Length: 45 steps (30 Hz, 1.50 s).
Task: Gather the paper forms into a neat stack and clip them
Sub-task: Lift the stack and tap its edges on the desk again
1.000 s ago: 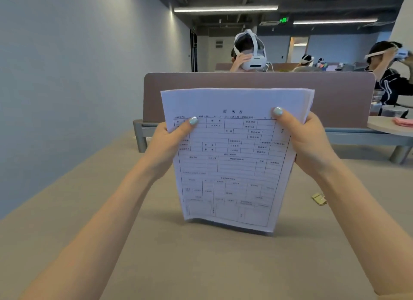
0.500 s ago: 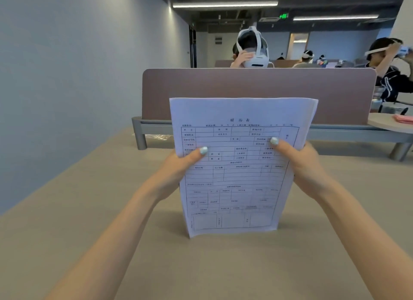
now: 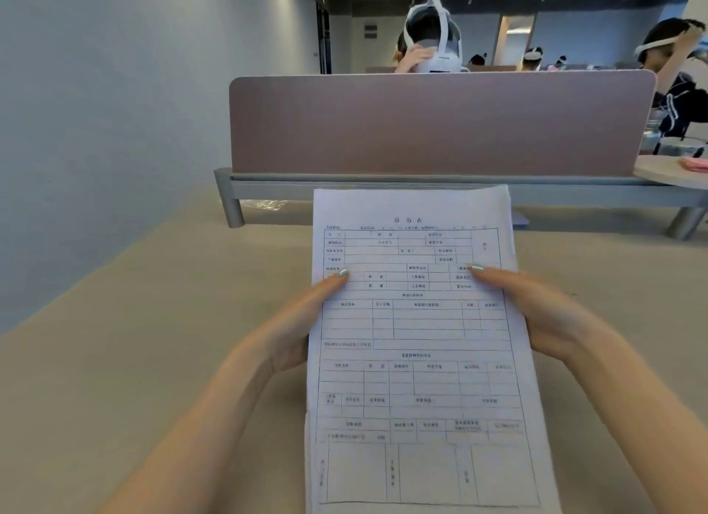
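Observation:
A stack of white paper forms (image 3: 417,333) printed with table grids is held flat and low over the beige desk (image 3: 134,360), its edges roughly lined up. My left hand (image 3: 302,322) grips the stack's left edge with the thumb on top. My right hand (image 3: 536,314) grips the right edge the same way. The fingers under the sheets are hidden. No clip is in view.
A mauve divider panel (image 3: 440,122) on a grey metal frame closes off the desk's far edge. A grey wall (image 3: 115,111) runs along the left. People wearing headsets sit beyond the divider. A round table (image 3: 670,170) with a pink item is at the right.
The stack has come down from standing upright on its bottom edge to lying nearly flat and closer to me. Both hands stayed on its sides.

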Each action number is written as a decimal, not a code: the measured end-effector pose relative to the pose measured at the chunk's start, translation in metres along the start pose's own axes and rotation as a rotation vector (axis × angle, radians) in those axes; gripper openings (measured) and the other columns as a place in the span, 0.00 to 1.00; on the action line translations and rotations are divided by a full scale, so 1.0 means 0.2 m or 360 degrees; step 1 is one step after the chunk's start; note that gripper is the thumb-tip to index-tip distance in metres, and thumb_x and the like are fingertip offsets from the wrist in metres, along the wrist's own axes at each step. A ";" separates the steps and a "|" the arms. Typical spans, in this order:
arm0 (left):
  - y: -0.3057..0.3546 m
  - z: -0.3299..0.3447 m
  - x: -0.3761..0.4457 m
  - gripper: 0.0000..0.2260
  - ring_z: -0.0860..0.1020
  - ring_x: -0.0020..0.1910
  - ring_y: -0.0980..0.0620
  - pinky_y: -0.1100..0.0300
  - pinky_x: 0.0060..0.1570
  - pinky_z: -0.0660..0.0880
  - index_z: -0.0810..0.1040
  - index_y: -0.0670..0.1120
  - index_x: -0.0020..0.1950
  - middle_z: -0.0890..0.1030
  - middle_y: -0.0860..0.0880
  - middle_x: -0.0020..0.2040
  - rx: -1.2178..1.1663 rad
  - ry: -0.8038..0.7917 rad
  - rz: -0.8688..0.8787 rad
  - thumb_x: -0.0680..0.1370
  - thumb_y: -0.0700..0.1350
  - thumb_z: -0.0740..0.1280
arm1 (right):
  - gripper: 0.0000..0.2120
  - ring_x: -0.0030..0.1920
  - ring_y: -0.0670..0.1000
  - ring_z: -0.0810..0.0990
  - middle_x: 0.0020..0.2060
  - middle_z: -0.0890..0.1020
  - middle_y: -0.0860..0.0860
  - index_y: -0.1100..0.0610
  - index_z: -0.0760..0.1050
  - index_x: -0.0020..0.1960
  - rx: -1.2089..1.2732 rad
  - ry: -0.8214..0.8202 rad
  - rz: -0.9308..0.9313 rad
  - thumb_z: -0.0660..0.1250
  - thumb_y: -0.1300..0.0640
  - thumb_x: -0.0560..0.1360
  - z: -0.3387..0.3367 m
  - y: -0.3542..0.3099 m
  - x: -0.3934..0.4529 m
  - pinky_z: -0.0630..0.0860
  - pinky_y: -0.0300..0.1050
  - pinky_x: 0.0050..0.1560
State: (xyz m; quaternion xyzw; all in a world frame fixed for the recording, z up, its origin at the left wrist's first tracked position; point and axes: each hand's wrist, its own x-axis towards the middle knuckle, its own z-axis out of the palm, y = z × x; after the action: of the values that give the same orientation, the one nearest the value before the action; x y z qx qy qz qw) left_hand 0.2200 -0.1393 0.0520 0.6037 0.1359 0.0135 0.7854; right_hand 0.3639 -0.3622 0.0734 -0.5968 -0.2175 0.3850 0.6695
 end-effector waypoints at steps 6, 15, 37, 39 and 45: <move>-0.21 -0.03 0.05 0.13 0.84 0.46 0.48 0.52 0.50 0.79 0.79 0.46 0.54 0.86 0.45 0.48 -0.0142 0.0007 -0.0362 0.77 0.50 0.60 | 0.17 0.43 0.55 0.86 0.47 0.86 0.58 0.60 0.78 0.54 0.0231 0.0004 0.0412 0.63 0.56 0.68 -0.09 0.27 0.00 0.83 0.50 0.42; -0.26 -0.10 0.20 0.15 0.83 0.43 0.47 0.56 0.36 0.81 0.75 0.54 0.61 0.83 0.45 0.52 -0.0771 0.0168 -0.0112 0.76 0.44 0.59 | 0.22 0.46 0.55 0.85 0.51 0.84 0.60 0.64 0.78 0.56 0.0306 -0.0054 0.0600 0.70 0.58 0.64 -0.09 0.41 0.03 0.81 0.50 0.48; -0.33 -0.03 0.15 0.11 0.84 0.44 0.47 0.53 0.44 0.80 0.77 0.45 0.50 0.85 0.47 0.50 -0.0842 0.0030 -0.0286 0.78 0.49 0.57 | 0.11 0.43 0.50 0.85 0.52 0.85 0.49 0.54 0.73 0.39 0.0981 0.0331 0.0245 0.57 0.54 0.77 -0.02 0.42 0.05 0.81 0.48 0.42; -0.33 -0.02 0.14 0.11 0.83 0.47 0.47 0.53 0.46 0.79 0.78 0.46 0.49 0.84 0.47 0.53 -0.0848 0.0035 -0.0268 0.78 0.48 0.58 | 0.13 0.42 0.49 0.85 0.49 0.85 0.49 0.54 0.72 0.37 0.0998 0.0345 0.0259 0.56 0.53 0.78 -0.01 0.42 0.04 0.81 0.46 0.42; -0.33 -0.01 0.12 0.14 0.83 0.48 0.46 0.53 0.47 0.79 0.78 0.46 0.38 0.84 0.47 0.54 -0.0925 -0.0021 -0.0320 0.76 0.52 0.58 | 0.10 0.42 0.50 0.85 0.48 0.86 0.49 0.54 0.72 0.37 0.0959 0.0334 0.0251 0.58 0.53 0.74 -0.01 0.42 0.03 0.81 0.46 0.41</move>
State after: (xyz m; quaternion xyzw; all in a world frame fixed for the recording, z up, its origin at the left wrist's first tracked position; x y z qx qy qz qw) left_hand 0.2336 -0.1497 -0.0159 0.3374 0.1802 -0.0298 0.9235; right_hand 0.3470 -0.3592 -0.0082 -0.4232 0.0232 0.4192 0.8029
